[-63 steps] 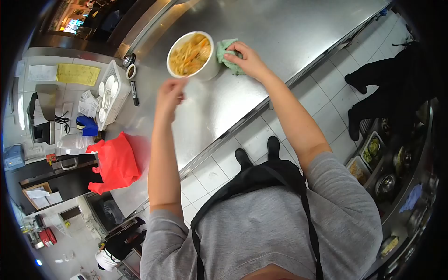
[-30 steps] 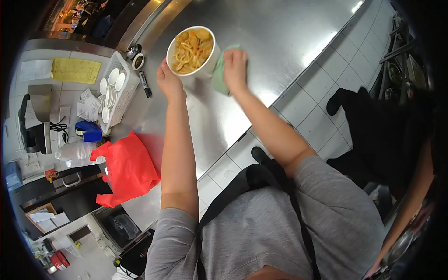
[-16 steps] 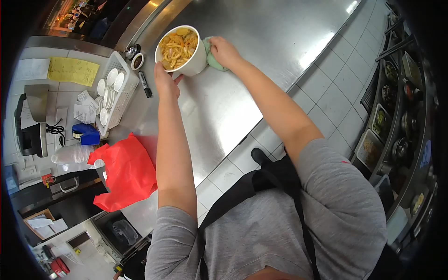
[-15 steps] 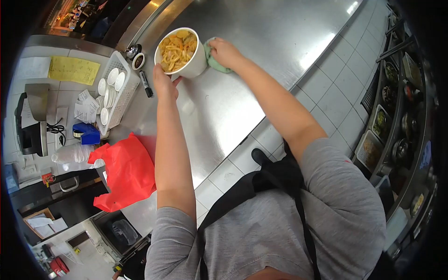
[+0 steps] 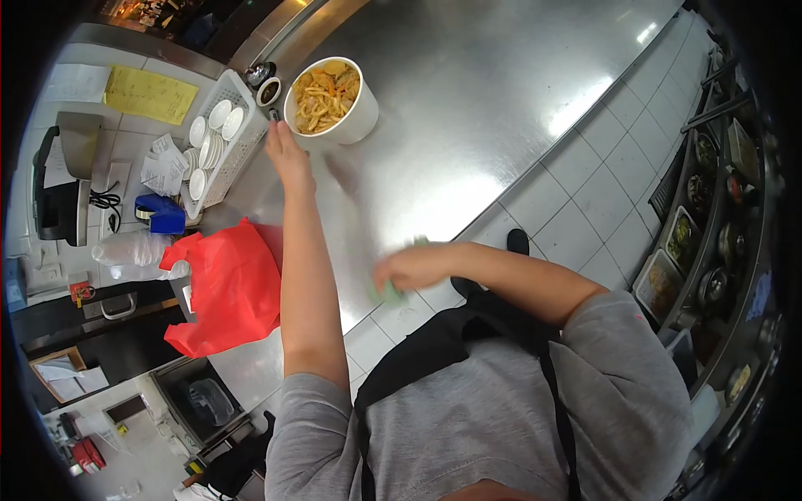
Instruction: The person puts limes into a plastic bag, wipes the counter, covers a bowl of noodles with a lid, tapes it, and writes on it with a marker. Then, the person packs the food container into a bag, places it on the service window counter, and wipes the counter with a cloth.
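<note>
A white bowl point(image 5: 359, 117) of noodles stands on the steel counter point(image 5: 468, 92). Just left of its lower side, my left hand point(image 5: 290, 160) has its fingers closed at the black marker point(image 5: 274, 114). Only the marker's end shows; the hand covers the rest. My right hand point(image 5: 416, 265), blurred by motion, holds a green cloth point(image 5: 388, 292) near the counter's front edge, well apart from the bowl.
A small sauce cup point(image 5: 268, 91) and a bell point(image 5: 260, 73) sit beyond my left hand. A white basket point(image 5: 230, 154) holds small lids. A red bag point(image 5: 230, 288) lies at the left. Food trays point(image 5: 657, 284) line the right side.
My left hand has let go of the bowl and moved onto the marker. My right hand has swung away from the bowl towards my body with the cloth.
</note>
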Motion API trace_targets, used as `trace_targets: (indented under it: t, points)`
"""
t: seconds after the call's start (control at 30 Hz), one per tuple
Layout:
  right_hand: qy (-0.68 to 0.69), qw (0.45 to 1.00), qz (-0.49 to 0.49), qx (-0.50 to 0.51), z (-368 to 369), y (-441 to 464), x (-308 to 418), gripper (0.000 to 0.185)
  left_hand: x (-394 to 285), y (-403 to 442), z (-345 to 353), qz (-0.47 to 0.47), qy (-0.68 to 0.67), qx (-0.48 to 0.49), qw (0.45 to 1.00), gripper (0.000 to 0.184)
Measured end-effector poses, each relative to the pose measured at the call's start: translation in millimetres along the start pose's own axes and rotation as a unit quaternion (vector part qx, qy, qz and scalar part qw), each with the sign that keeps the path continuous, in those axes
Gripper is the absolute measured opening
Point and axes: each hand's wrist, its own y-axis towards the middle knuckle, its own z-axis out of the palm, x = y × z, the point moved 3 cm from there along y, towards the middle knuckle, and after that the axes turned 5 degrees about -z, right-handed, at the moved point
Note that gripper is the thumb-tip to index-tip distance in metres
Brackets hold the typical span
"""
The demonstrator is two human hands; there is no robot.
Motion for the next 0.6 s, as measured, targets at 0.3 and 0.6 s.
trace_targets:
  t: [0.3, 0.6]
  points:
    - [-0.110, 0.871, 0.087, -0.472, -138.8, -115.5, 28.1, 0.026, 50.1, -228.5, -42.2, 0.038, 0.003, 0.493, 0.869, 0.025]
    - [0.034, 0.977, 0.206, 0.053, 2.4, -106.6, -71.9, 0.037, 226.0, -192.1, -4.1, 0.160, 0.350, 0.227, 0.895, 0.042]
